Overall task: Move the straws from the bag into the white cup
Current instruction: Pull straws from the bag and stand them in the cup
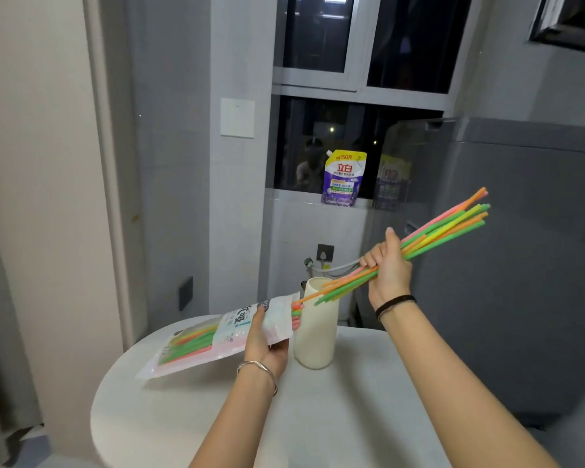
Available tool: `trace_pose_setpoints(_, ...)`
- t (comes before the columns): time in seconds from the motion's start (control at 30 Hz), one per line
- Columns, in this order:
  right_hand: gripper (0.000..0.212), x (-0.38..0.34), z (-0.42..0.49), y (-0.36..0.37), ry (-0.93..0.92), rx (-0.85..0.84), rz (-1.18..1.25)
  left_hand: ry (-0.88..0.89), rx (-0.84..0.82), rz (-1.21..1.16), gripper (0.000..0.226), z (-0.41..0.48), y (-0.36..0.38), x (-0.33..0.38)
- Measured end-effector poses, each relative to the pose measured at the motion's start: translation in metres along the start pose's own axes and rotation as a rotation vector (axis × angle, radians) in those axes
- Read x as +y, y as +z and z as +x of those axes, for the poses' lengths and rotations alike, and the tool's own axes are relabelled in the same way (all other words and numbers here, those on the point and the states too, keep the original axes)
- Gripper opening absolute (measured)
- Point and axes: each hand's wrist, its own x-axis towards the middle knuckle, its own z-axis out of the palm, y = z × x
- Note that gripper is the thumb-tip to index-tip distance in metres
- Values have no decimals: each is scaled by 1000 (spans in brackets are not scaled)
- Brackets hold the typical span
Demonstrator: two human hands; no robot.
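My right hand (387,265) grips a bundle of several long orange, pink, green and yellow straws (450,221) near their middle, tilted up to the right. Their lower ends hang in front of the rim of the tall white cup (314,339), just outside the mouth of the bag. My left hand (267,342) holds the clear plastic straw bag (196,342) near its open end, slanting over the table. More coloured straws stay inside the bag, their tips showing at the mouth beside the cup.
The cup stands on a round white table (335,417). A grey appliance (520,265) stands at the right. A purple detergent pouch (343,179) sits on the window ledge behind. A wall and door frame lie to the left.
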Motion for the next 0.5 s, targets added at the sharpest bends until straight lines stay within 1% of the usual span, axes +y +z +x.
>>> trace_pose_setpoints(0.2,46,-21,33,12,-78,26,-38,3,11,-34,22,13,13,-3)
trace_pose_setpoints(0.27,45,-27,42,17,-101,35,-46,-1,5,-30,24,19,13,-3)
trace_pose_setpoints(0.37,42,-32,56,22,-146,37,-78,5,18,8,46,29,15,-2)
trace_pose_setpoints(0.4,41,-33,59,22,-162,38,-97,12,26,19,50,32,15,-2)
trace_pose_setpoints(0.43,41,-33,64,23,-178,37,-118,17,31,29,50,36,16,-2)
trace_pose_setpoints(0.5,42,-31,71,25,-195,36,-161,24,52,32,42,39,18,-3)
